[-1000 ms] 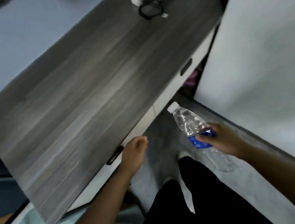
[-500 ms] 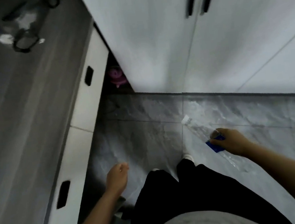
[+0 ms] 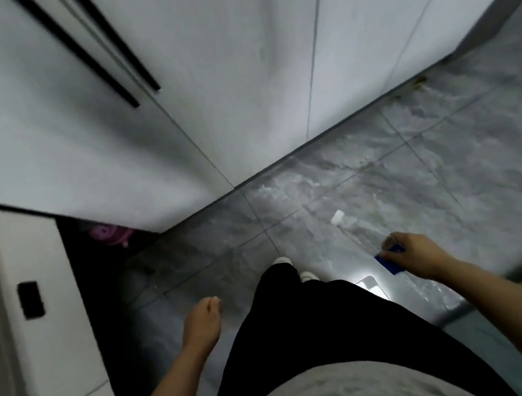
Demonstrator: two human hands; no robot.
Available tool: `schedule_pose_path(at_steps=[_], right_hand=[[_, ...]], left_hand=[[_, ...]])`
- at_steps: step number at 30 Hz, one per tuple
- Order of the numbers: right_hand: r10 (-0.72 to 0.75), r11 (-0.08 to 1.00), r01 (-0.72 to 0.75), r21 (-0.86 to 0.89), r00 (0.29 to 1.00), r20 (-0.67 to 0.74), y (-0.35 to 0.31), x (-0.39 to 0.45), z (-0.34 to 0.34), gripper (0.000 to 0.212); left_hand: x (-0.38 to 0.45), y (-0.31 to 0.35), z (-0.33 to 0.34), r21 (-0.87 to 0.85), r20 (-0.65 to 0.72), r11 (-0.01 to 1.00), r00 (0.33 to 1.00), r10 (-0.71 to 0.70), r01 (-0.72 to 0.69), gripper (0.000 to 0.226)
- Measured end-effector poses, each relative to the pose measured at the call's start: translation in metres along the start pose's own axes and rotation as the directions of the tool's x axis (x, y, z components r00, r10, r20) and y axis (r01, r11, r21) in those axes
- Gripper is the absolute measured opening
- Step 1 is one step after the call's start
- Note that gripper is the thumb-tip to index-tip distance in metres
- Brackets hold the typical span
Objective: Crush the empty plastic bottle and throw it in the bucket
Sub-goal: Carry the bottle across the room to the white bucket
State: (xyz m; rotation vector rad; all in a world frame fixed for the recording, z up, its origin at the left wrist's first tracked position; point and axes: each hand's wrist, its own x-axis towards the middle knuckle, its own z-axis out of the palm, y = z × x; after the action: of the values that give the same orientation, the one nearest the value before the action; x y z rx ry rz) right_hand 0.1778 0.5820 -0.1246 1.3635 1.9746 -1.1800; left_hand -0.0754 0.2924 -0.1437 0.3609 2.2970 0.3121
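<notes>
The clear bottle (image 3: 364, 239) (white cap, blue label) sits in the right hand (image 3: 412, 256), fingers (image 3: 391, 255) clamped round it; the left hand (image 3: 202, 324) hangs loosely curled, holding nothing.

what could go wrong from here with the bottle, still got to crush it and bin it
1. The right hand holds the bottle only around its blue label, while the left hand hangs free. A one-handed squeeze might let the smooth plastic slip onto the tiled floor.
2. The white cap looks still on, so trapped air may resist crushing.
3. No bucket is in view, so any throw now would probably miss.
</notes>
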Motion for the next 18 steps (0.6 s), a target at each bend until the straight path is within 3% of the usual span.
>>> schedule_pose_path(at_steps=[7,18], right_hand=[[0.298,0.933,-0.271,0.239,0.951,-0.085,0.042,-0.018,0.010,0.022],[0.626,0.628,-0.493,0.602,0.780,-0.014,0.097,-0.073,0.075,0.019]], left_hand=[[0.066,0.073,-0.023,0.172,0.149,0.957,0.966,0.210,-0.234,0.034],[0.122,0.210,-0.002,0.356,0.400,0.742,0.811,0.428,-0.567,0.036]])
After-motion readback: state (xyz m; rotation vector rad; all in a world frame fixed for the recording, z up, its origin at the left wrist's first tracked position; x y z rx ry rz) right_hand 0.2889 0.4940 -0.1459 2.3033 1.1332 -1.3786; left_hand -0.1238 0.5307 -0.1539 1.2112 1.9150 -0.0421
